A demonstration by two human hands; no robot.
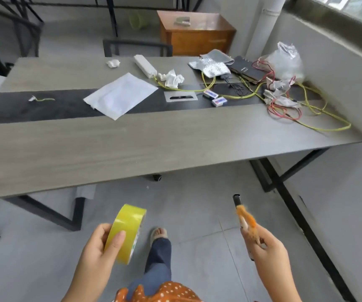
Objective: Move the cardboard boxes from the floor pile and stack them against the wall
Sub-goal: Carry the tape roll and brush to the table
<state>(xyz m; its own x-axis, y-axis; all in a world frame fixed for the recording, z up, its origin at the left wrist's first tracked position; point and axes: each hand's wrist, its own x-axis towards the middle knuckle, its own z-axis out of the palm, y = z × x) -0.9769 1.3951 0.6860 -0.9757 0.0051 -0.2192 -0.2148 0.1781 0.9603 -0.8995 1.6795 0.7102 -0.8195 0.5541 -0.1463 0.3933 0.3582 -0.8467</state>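
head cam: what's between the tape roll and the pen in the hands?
Head view: between the yellow tape roll and the pen lie bare grey floor tiles and the person's sandalled foot, lower down.

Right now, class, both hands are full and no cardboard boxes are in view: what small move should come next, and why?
Probably set the yellow tape roll and the pen-like tool down on the grey table just ahead. The left hand grips the roll and the right hand holds the tool, so neither is free to lift boxes.
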